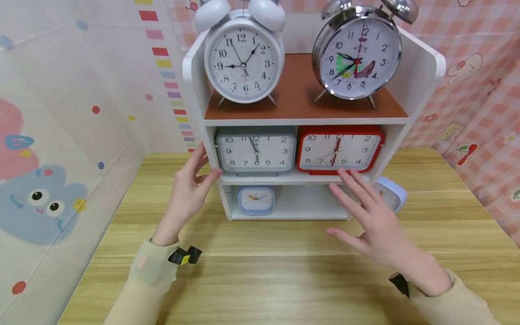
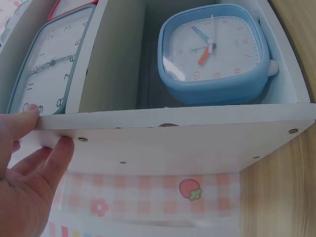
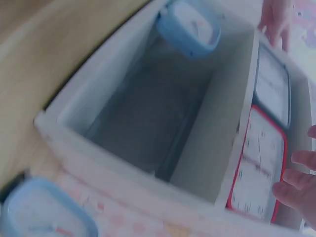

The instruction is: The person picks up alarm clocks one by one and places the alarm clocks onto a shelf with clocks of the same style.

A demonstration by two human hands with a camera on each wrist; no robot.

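Observation:
My left hand (image 1: 188,192) holds the left side of a white shelf (image 1: 284,179). In the left wrist view its thumb lies over the front edge by a grey clock (image 2: 54,64), fingers against the outer side panel. Spread fingers mark my right hand (image 1: 373,221), which holds nothing, in front of a red clock (image 1: 340,151). Whether its fingertips touch the red clock or shelf edge, I cannot tell. The grey and red clocks stand side by side on the middle tier. A small blue clock (image 1: 256,200) sits at the left of the bottom tier.
On the brown top tier stand a white twin-bell alarm clock (image 1: 243,58) and a silver one (image 1: 357,58). Another small blue clock (image 1: 391,194) is outside the shelf at its right, partly hidden by the right hand. Everything rests on a wood-grain table (image 1: 260,271), with patterned cloth behind.

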